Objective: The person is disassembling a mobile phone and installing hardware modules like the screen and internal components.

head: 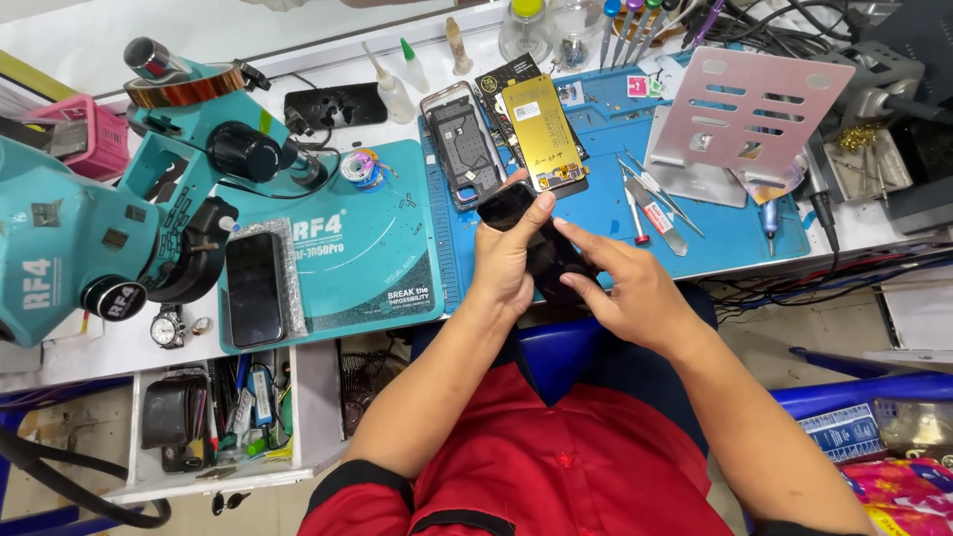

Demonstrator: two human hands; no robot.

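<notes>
My left hand [506,260] grips a black phone [536,248], thumb across its top edge. My right hand [635,288] has fingers narrow, index fingertip pressing the glass. Gold panel [541,134] and stripped frame [462,149] lie just beyond my fingertips; tweezers [655,194] off to their right.

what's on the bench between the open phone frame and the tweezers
A gold-backed phone screen panel lies between the phone frame and the tweezers, on the blue mat, seen in the head view.

On your bench stand a teal stereo microscope [89,233], a perforated silver metal stand [749,104], a gold-backed phone screen panel [541,134] and an open tool drawer [223,412].
</notes>
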